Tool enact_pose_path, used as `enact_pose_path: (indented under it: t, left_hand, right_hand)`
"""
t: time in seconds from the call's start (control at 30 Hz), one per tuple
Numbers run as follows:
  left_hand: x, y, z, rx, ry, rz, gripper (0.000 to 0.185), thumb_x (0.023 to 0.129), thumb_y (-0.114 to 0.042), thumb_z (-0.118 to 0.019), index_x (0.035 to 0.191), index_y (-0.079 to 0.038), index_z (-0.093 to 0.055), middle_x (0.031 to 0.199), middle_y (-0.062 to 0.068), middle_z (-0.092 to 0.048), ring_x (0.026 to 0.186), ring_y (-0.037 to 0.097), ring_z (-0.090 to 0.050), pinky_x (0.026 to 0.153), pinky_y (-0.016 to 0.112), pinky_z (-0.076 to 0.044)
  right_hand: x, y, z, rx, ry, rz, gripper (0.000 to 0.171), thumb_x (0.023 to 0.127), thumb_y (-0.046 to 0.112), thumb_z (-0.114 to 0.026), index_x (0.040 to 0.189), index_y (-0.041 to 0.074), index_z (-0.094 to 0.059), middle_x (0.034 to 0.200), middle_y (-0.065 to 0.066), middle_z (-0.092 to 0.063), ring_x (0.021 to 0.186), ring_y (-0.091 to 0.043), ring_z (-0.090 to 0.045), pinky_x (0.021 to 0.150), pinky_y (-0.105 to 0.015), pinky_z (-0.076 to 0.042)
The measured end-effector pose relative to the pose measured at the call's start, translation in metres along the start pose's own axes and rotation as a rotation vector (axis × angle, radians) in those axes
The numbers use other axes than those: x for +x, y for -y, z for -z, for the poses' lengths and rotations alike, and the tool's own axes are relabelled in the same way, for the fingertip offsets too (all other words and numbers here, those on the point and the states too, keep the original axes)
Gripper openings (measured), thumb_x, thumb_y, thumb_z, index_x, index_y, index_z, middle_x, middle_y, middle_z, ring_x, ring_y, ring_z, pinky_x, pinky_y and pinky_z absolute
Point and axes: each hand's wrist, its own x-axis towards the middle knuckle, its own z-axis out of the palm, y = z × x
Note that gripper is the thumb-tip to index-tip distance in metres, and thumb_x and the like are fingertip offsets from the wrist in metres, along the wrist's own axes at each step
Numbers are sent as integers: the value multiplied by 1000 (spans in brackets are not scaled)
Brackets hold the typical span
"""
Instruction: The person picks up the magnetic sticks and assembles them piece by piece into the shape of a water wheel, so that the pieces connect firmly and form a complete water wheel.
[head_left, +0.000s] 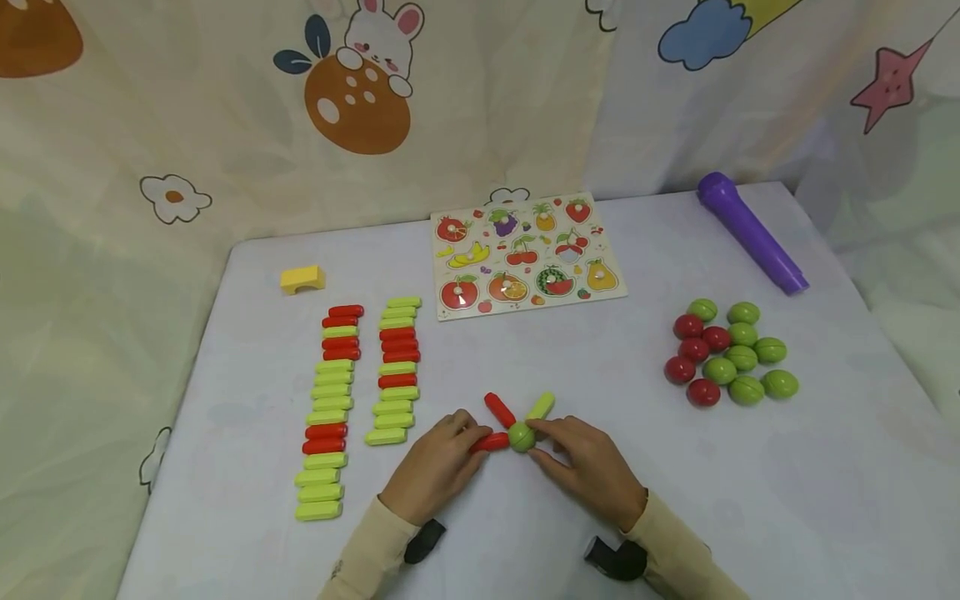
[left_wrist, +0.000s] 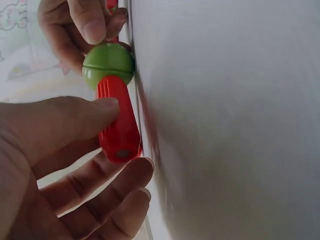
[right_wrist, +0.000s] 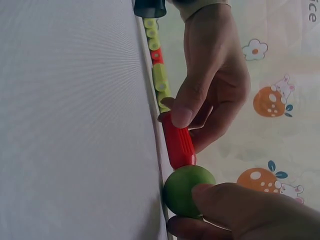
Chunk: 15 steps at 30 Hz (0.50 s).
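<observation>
Near the front middle of the table, my left hand (head_left: 437,460) pinches a red toy rod (left_wrist: 119,120) between thumb and fingers. The rod's far end meets a green ball (head_left: 521,437) with a groove round it. My right hand (head_left: 588,468) holds that ball between thumb and fingertips, as the right wrist view also shows. A second red rod (head_left: 499,409) and a yellow-green rod (head_left: 541,406) fan out from the ball's far side. Whether they touch the ball is hard to tell in the head view.
Two columns of red and yellow-green rods (head_left: 327,400) lie left. Red balls (head_left: 680,370) and green balls (head_left: 742,358) cluster right. Behind are a fruit puzzle board (head_left: 528,258), a yellow arch block (head_left: 303,279) and a purple wand-like thing (head_left: 752,233). A printed curtain (head_left: 495,100) hangs behind.
</observation>
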Motion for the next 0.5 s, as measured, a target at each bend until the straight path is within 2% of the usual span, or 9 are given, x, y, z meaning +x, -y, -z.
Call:
enact_pose_path:
  t: [0.1,0.2,0.33,0.5]
  left_hand:
    - [-5,7,5,10,-34,20,29,83,-23,-76,110,-14,-69,95,-3,-60,81,8,-53,71,22,-51]
    - [-16,20,15,48,-106,65,30,82,-25,-76,109,-16,-69,95,-4,-60,83,10,-53,70,25,-51]
    - [-35,42,31,125,-194,144,31,74,-17,-82,102,-12,-69,92,0,-59,84,16,-54,69,30,-51]
    - [-51,60,41,146,-187,196,37,66,-3,-85,98,-9,-68,91,3,-55,80,18,-53,64,29,-50]
  right_hand:
    - [0,-1,-1,-5,10,-2,44,77,17,-81,118,10,-67,92,7,-66,74,-3,-51,63,-16,-47]
    - [0,-1,-1,-15,27,-7,48,77,20,-81,121,12,-65,94,8,-65,76,-3,-51,65,-17,-48]
    - [1,-1,-1,-55,60,26,53,77,21,-81,126,19,-62,97,9,-62,79,-3,-50,66,-18,-48]
    - [1,0,-2,-108,53,64,53,76,16,-82,126,20,-63,97,7,-55,83,-4,-46,64,-17,-45]
